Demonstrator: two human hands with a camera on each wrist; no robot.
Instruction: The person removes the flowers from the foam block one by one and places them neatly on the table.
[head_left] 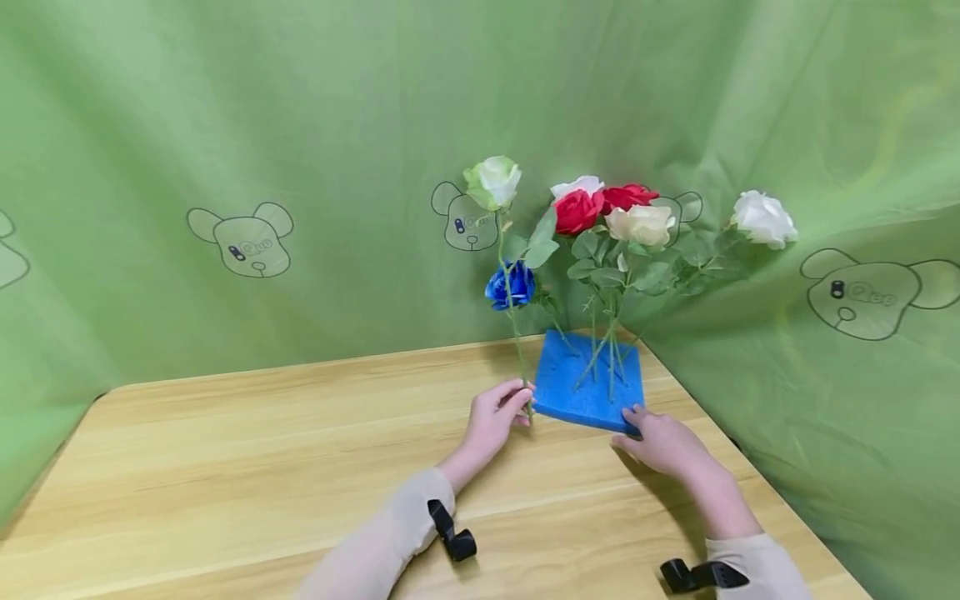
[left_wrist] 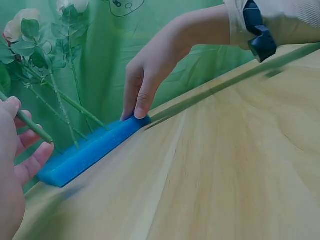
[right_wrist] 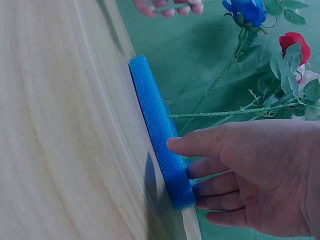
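My left hand (head_left: 497, 412) pinches the lower stem of a pale green-and-white rose (head_left: 495, 183), which stands nearly upright. Its stem end (left_wrist: 44, 135) pokes out below the fingers, just left of a blue foam block (head_left: 557, 385). At the block's front right corner, my right hand (head_left: 667, 446) grips the edge, thumb (right_wrist: 192, 144) against the side and fingers over the top. Stuck in the foam are a blue rose (head_left: 512, 286), red roses (head_left: 577, 212), a cream rose (head_left: 641, 225) and a white rose (head_left: 765, 220) leaning right.
The block lies on a wooden table (head_left: 262, 467) near its back right corner. A green curtain (head_left: 360, 125) with bear-head drawings hangs behind and along the right side. Leaves (head_left: 656, 277) crowd together under the blooms. Each wrist wears a black camera strap (head_left: 452, 533).
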